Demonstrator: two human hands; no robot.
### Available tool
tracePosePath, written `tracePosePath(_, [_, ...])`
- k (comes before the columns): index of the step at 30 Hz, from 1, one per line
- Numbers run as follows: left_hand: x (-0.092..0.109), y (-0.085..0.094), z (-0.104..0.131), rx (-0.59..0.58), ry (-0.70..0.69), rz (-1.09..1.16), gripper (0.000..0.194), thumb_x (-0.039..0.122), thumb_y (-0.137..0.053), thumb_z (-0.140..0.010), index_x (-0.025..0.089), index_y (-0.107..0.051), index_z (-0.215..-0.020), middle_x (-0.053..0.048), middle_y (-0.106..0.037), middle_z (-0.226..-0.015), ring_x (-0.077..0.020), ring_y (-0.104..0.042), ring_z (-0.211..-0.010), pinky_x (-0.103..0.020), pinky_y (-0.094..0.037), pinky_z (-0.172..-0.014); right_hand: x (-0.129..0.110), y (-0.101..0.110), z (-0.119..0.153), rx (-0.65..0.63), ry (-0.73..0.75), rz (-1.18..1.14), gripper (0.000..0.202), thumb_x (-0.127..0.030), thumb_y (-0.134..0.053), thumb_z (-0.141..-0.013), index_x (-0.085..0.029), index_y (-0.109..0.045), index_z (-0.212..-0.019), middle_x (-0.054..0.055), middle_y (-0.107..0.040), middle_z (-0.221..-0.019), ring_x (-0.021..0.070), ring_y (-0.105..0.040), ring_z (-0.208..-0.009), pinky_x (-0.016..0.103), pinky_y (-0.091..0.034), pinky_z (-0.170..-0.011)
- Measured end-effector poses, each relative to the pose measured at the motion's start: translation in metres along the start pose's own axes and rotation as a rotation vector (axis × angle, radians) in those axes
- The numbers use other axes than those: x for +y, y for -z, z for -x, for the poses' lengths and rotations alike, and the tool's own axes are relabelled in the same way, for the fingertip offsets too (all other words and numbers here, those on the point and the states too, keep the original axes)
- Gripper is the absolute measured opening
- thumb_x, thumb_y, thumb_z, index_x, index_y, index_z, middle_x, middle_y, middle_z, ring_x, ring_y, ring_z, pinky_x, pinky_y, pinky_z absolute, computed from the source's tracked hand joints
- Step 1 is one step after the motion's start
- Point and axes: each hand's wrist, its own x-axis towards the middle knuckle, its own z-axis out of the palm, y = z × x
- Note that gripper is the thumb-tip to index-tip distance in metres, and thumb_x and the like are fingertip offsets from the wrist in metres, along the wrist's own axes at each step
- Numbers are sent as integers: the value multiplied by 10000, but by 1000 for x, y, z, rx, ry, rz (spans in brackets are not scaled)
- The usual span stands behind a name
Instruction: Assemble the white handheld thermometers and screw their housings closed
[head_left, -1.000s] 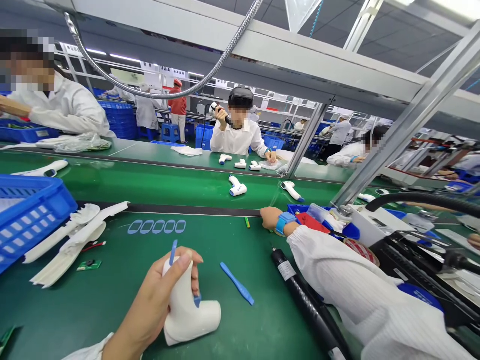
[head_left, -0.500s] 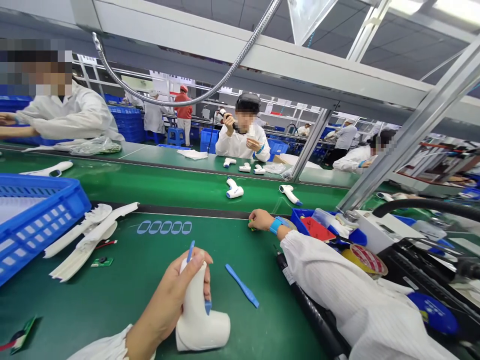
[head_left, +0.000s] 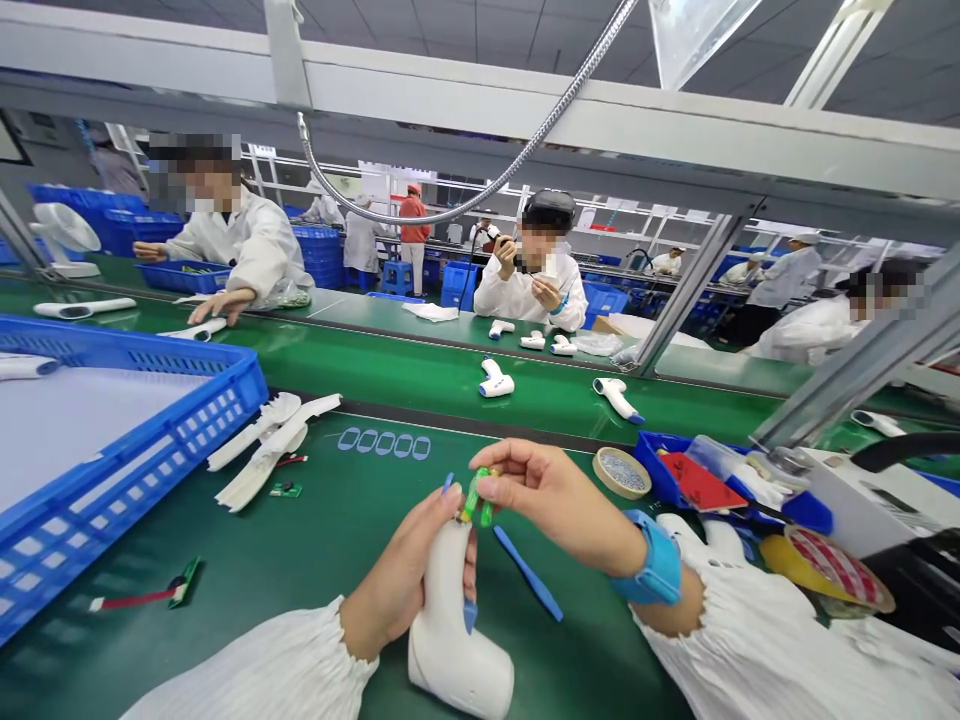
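My left hand point(head_left: 409, 565) is wrapped round the handle of a white infrared thermometer point(head_left: 454, 650), its head down towards me and the handle's end up. A narrow blue flap point(head_left: 448, 484) stands out at that end, beside my thumb. My right hand point(head_left: 551, 490), with a blue wristband, pinches small green batteries point(head_left: 472, 497) right at the handle's end. Whether a battery is partly inside the handle I cannot tell. On the green table just right of the thermometer lies a blue plastic pry tool point(head_left: 529, 573).
On the left stand a blue crate point(head_left: 225, 400) and white shell parts point(head_left: 262, 465). Small circuit boards point(head_left: 184, 585) lie nearby. At right are a round tub point(head_left: 622, 472), a blue bin point(head_left: 810, 512) and a tape roll point(head_left: 832, 570). Thermometers point(head_left: 496, 378) rest on the belt; co-workers point(head_left: 536, 280) sit beyond.
My right hand has come back from the table's far edge to the thermometer's handle, bringing the green batteries. My left hand keeps its hold. The view has swung left.
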Motion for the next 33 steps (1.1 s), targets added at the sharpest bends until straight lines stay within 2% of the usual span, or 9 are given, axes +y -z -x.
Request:
tracePosePath(2, [-1,1,-1,-2,6,-2,399,571,-583,-745,184,-485,-752,17,-571,-541,-106,-511,-416,-237,-471,-431,-1,-6,4,-11,28,-9,201,-281,-648,-752,-156,-611,-906,12,-625,-779,125,-590,-718,263,-495,-671])
tracePosePath(7, [0,2,-1,-28,-6,-16,392,567,-564,-762,184,-485,-742,20,-567,-520,-101,-509,-392,-224,-463,-410,-9,-6,9,-6,84,232,132,-260,-604,-797,-179,-633,-896,17,-643,-818,141,-589,-744,270,-495,-677])
tracePosePath(12, [2,1,2,-64,-8,-29,390,571,-557,-763,189,-479,-753,27,-559,-516,-101,-508,-389,-220,-462,-402,-10,-6,11,77,105,293,151,-273,-596,-801,-191,-624,-924,17,-643,-845,154,-593,-774,282,-504,-692])
tracePosePath(19, [-2,2,4,-142,-5,-73,397,578,-558,-758,192,-478,-800,30,-561,-516,-103,-495,-360,-219,-448,-354,-17,1,12,-100,108,425,111,-226,-581,-817,-189,-646,-899,5,-665,-833,138,-592,-743,256,-484,-682])
tracePosePath(25, [-4,3,3,-170,24,-103,398,574,-547,-772,187,-469,-822,31,-560,-508,-99,-496,-361,-212,-453,-346,-23,10,14,-170,138,549,124,-198,-564,-824,-197,-658,-904,-4,-664,-811,135,-578,-719,257,-468,-683])
tracePosePath(30, [-3,2,2,-172,13,-110,388,572,-536,-783,199,-452,-847,38,-559,-513,-97,-494,-364,-205,-453,-344,-27,11,17,-178,83,622,107,-196,-558,-821,-195,-659,-857,-9,-656,-755,123,-558,-659,240,-454,-628])
tracePosePath(33, [-3,2,3,-206,19,-142,381,554,-566,-772,193,-461,-831,31,-566,-521,-92,-503,-374,-195,-458,-353,-28,10,17,-252,73,620,96,-179,-574,-808,-197,-657,-854,-10,-655,-744,123,-571,-666,243,-455,-637])
